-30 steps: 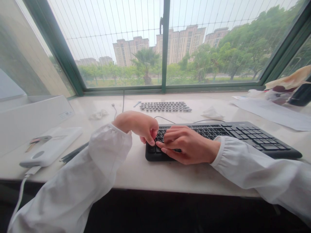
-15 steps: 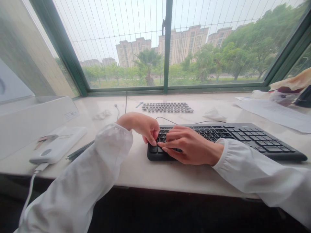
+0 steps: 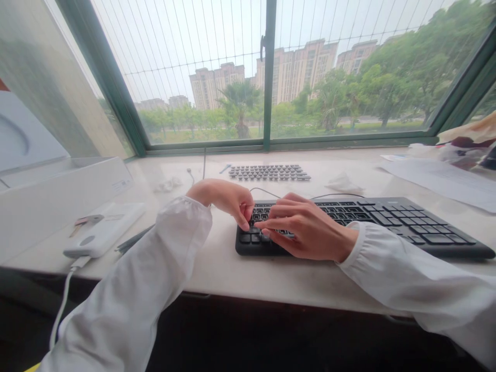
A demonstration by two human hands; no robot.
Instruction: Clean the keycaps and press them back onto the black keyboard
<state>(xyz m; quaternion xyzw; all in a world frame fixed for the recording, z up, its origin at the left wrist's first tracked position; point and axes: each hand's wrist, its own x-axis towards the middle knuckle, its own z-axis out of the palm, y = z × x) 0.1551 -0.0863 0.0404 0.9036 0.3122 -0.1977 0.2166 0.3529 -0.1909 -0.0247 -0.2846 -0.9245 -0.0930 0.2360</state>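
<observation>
Left hand (image 3: 225, 197) fingers curled, right hand (image 3: 306, 228) fingers loosely bent, both at keyboard's (image 3: 405, 219) left end; whether pinching anything, cannot tell.

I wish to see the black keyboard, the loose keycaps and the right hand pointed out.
Black keyboard (image 3: 351, 210): head view, key rows near its middle.
Loose keycaps (image 3: 270, 172): head view, middle of the rows.
Right hand (image 3: 310, 230): head view, its back.

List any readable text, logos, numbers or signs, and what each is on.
None legible.
White box: small print on its side, too blurred.
White device with cable: faint print on top, too small.
Black keyboard: faint mark near its far edge, unreadable.
</observation>
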